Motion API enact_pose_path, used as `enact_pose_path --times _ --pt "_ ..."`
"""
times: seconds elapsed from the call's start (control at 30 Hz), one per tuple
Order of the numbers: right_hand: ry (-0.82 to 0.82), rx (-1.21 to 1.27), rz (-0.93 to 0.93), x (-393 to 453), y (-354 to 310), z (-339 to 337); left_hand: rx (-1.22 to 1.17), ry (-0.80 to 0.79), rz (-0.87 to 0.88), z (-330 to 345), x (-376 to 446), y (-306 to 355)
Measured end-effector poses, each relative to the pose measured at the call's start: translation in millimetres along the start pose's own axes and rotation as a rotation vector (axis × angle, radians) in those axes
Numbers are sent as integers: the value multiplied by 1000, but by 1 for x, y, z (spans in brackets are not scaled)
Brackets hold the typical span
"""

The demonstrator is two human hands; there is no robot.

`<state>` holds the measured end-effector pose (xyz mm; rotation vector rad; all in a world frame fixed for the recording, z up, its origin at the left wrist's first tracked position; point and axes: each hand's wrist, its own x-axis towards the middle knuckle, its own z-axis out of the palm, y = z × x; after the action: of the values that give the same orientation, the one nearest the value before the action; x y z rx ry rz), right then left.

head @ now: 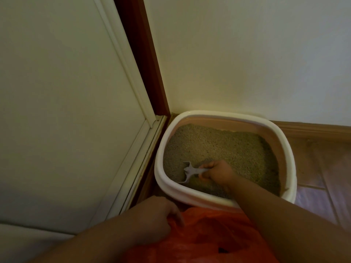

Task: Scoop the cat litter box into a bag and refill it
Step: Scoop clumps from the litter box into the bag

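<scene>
A white-rimmed litter box with pink inner walls stands in the corner, filled with tan litter. My right hand reaches into the box near its front left and grips the handle of a grey scoop, whose blade dips into the litter by the near rim. Just in front of the box lies an orange plastic bag. My left hand grips the bag's left edge with curled fingers.
A cream wall rises behind the box. At the left are a white door and its dark red frame. Wooden skirting and a pale wood floor lie to the right.
</scene>
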<state>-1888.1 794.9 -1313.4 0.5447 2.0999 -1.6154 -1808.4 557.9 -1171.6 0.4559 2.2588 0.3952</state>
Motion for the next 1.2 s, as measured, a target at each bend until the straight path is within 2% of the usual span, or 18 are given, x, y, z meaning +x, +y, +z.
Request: enact_pose_path --times 0.33,0.57,0.83,1.2 --pt "-63 357 48 -14 8 -23 -32 52 -8 1 -6 4" --pt "43 496 2 -45 2 -97 2 90 94 6 6 23" --pt "142 390 -106 -80 7 -142 41 112 158 12 15 48" --pt "121 396 -121 -98 14 -157 51 128 152 11 14 52"
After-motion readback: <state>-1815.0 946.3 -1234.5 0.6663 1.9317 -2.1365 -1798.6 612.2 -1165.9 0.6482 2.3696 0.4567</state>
